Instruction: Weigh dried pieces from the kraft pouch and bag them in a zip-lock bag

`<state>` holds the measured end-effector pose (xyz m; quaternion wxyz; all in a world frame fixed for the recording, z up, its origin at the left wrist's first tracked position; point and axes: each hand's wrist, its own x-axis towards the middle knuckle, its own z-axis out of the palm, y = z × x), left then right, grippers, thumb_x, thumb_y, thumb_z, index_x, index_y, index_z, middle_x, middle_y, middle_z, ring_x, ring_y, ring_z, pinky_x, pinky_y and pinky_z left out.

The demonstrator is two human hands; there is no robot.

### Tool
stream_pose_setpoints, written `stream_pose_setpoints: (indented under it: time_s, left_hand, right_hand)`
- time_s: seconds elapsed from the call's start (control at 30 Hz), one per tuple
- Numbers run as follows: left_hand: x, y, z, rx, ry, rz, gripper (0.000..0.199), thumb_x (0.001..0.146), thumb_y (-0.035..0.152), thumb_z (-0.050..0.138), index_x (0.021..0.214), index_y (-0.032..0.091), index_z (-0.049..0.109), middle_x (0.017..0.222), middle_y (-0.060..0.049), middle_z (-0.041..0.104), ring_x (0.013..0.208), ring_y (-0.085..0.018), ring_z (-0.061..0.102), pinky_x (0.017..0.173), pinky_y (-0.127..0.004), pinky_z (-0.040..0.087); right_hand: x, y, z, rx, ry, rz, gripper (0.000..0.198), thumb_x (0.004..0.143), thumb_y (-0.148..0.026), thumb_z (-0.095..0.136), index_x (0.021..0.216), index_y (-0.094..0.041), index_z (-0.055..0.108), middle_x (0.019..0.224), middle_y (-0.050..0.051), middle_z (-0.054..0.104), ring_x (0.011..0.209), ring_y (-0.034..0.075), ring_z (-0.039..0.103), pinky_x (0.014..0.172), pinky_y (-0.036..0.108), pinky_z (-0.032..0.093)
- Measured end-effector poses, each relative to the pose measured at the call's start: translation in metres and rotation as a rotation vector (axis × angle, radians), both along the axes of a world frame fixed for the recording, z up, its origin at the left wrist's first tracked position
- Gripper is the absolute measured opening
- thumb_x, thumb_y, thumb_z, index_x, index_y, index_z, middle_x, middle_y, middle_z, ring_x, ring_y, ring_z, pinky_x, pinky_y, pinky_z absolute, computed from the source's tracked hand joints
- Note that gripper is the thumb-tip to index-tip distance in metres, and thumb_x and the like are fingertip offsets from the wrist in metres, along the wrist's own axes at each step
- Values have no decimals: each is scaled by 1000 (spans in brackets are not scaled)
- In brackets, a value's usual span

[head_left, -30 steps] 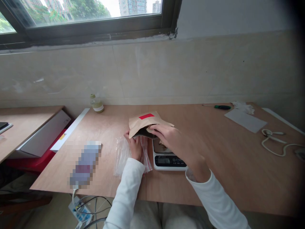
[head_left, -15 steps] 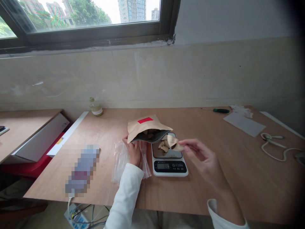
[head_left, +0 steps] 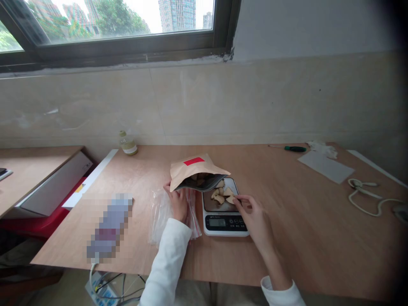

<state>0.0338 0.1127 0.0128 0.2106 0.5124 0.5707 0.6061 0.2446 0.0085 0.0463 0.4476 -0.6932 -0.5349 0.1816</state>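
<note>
My left hand [head_left: 179, 205] grips the lower left edge of a brown kraft paper bag [head_left: 205, 163] with a red label. The bag's mouth gapes toward me, showing dark lining and dried pieces inside. To its right, a white kitchen scale [head_left: 208, 233] has a metal plate and a dark display panel. Several pale dried pieces [head_left: 218, 197], perhaps mushroom slices, lie on the plate. My right hand [head_left: 256, 219] pinches one pale piece [head_left: 230, 199] low over the plate's right side; whether it rests on the plate I cannot tell. Under my left wrist lie clear zip bags [head_left: 161, 216].
A blurred-out phone-like object [head_left: 110, 227] with a white cable lies on the left. At the back left stands a small bottle [head_left: 128, 144]. A green-handled screwdriver [head_left: 295, 149], a white sheet [head_left: 327, 166] and a looped white cord [head_left: 360, 199] occupy the right side.
My right hand has moved left and down with a pale piece, from beside the bag's mouth to the scale plate. More pieces now show on the plate. My left hand and the bag stay put.
</note>
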Motion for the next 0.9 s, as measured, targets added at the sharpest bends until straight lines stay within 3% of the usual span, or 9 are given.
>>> stream_pose_setpoints:
  time_s: [0.13, 0.27, 0.33, 0.4, 0.5, 0.57, 0.73, 0.8, 0.9]
  left_hand:
    - [0, -1, -2, -4, 1, 3, 19, 87, 31, 53, 102, 21, 51, 115, -10, 47, 118, -20, 46, 108, -39, 34]
    - [0, -1, -2, 5, 2, 6, 21, 86, 32, 53, 103, 20, 49, 116, -10, 46, 117, -20, 46, 108, -40, 34]
    - [0, -1, -2, 11, 4, 5, 21, 87, 32, 52, 104, 20, 49, 115, -10, 46, 116, -20, 47, 107, -40, 35]
    - [1, -1, -1, 16, 6, 4, 20, 88, 32, 51, 104, 20, 49, 115, -10, 46, 116, -20, 48, 107, -40, 35]
    - [1, -1, -1, 19, 3, 4, 21, 88, 33, 50, 105, 20, 48, 115, -10, 46, 116, -20, 47, 107, -41, 35]
    - [1, -1, -2, 17, -7, 9, 23, 88, 34, 50, 106, 19, 46, 114, -11, 46, 114, -21, 48, 106, -42, 35]
    - [0, 2, -6, 22, -31, 23, 23, 86, 33, 50, 104, 20, 43, 112, -10, 45, 112, -21, 47, 103, -42, 37]
    - [0, 3, -8, 23, -33, 17, 23, 86, 33, 51, 103, 21, 44, 112, -9, 45, 111, -21, 47, 101, -41, 38]
    - [0, 4, -9, 22, -34, 15, 22, 86, 34, 51, 102, 20, 44, 111, -9, 45, 111, -21, 48, 100, -40, 39]
  right_hand:
    - [-4, 7, 7, 86, -129, 52, 34, 93, -48, 49, 97, -18, 64, 102, 14, 69, 97, 30, 62, 86, 46, 47]
    - [-13, 3, 45, 309, -102, 16, 21, 96, -33, 46, 100, -19, 62, 109, 12, 66, 107, 25, 59, 94, 42, 46]
    - [-21, 1, 73, 372, -57, 144, 18, 96, -27, 45, 99, -21, 62, 103, 8, 67, 103, 21, 62, 93, 36, 48]
    - [-30, 5, 98, 388, -76, 365, 19, 96, -23, 44, 100, -22, 63, 105, 6, 68, 104, 18, 63, 93, 32, 49]
    - [-46, 23, 123, 347, -273, 633, 27, 98, -18, 39, 110, -21, 63, 118, 5, 67, 115, 17, 59, 100, 31, 46]
    - [-57, 39, 129, 263, -493, 709, 31, 98, -14, 37, 115, -18, 62, 119, 6, 67, 115, 17, 61, 100, 31, 47]
    - [-79, 69, 133, 8, -961, 693, 30, 92, -6, 42, 110, -12, 66, 105, 14, 72, 98, 24, 69, 88, 30, 52]
    - [-81, 74, 134, -62, -1019, 678, 28, 90, -4, 44, 105, -10, 67, 100, 16, 73, 94, 25, 70, 85, 29, 52]
    - [-76, 75, 136, -59, -1008, 724, 28, 91, -5, 45, 104, -13, 68, 100, 13, 74, 92, 24, 70, 86, 29, 51]
